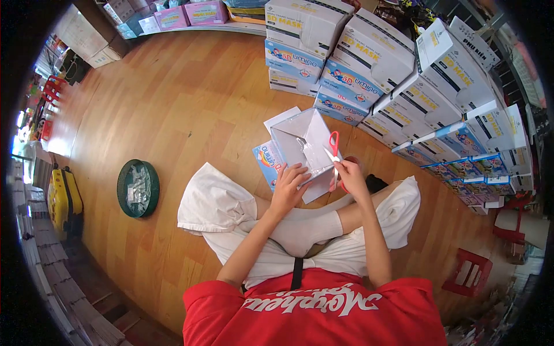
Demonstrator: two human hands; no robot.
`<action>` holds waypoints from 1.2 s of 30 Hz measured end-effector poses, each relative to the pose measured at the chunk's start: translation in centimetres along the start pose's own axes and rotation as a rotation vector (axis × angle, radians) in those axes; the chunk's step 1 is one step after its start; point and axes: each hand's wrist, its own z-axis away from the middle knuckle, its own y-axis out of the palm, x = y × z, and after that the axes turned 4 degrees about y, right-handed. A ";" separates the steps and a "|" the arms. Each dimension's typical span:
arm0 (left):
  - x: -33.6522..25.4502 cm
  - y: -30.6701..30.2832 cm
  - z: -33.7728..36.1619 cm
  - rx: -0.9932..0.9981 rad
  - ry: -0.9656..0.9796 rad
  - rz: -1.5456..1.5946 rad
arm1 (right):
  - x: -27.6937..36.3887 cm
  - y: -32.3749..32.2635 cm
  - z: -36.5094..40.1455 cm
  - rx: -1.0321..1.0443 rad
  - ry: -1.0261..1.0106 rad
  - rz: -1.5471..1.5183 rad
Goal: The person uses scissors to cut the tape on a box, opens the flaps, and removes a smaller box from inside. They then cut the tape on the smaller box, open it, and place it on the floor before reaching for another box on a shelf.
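Note:
An open blue and white box (295, 134) stands on the wooden floor in front of my crossed legs, its flaps folded out. Inside it lies clear plastic wrapping. My left hand (289, 185) rests on the box's near edge, fingers bent over the rim. At the box's right corner, my right hand (350, 177) grips red-handled scissors (334, 142). One red handle loop points away from me, and another bit of red shows below my fingers. How far the blades are apart cannot be made out.
Stacked mask boxes (369, 52) rise ahead and to the right. A green round basket (119, 190) holding plastic packets sits at the left, near a yellow suitcase (64, 199). At the lower right lies a red plastic stool (485, 269).

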 end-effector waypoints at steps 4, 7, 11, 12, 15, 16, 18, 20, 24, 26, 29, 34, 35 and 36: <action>-0.1 -0.3 0.3 0.045 -0.016 0.013 | -0.2 -2.2 1.1 0.124 0.092 0.022; -0.5 -0.7 0.4 0.092 0.017 -0.006 | -1.3 -3.1 1.6 0.124 0.060 0.039; -2.0 -2.4 1.4 0.183 0.071 -0.006 | -0.4 -2.7 2.3 0.033 -0.153 -0.004; -2.3 -2.8 1.4 0.206 0.082 0.006 | 0.1 -2.5 2.6 -0.004 -0.217 -0.048; -2.6 -3.6 1.1 0.285 0.141 0.011 | 1.6 -1.8 1.3 -0.061 -0.299 -0.083; -2.7 -3.7 0.7 0.347 0.116 -0.018 | 2.0 -1.4 0.6 -0.086 -0.331 -0.080; -2.6 -3.5 -0.7 0.467 0.066 -0.081 | 0.4 -0.8 -2.1 -0.063 -0.310 -0.115; -1.9 -2.4 -2.2 0.441 0.012 -0.120 | 0.1 0.0 -3.0 -0.082 -0.309 -0.084; 0.9 -1.4 -7.3 0.242 0.177 -0.186 | 0.1 0.6 -3.2 -0.144 -0.305 -0.027; 2.5 -1.1 -8.8 0.355 0.284 -0.212 | 0.4 0.7 -2.5 -0.157 -0.320 -0.076; 3.3 -1.4 -9.9 0.509 0.340 -0.197 | -0.1 0.6 -2.7 -0.211 -0.345 0.000; 3.3 -2.1 -10.7 0.657 0.297 -0.122 | 0.1 1.7 -3.1 -0.184 -0.265 0.075; 3.4 -2.1 -10.7 0.660 0.264 -0.098 | 0.6 1.9 -2.9 -0.191 -0.245 0.113; 3.6 -2.0 -10.7 0.662 0.233 -0.074 | 0.8 2.1 -2.9 -0.199 -0.225 0.152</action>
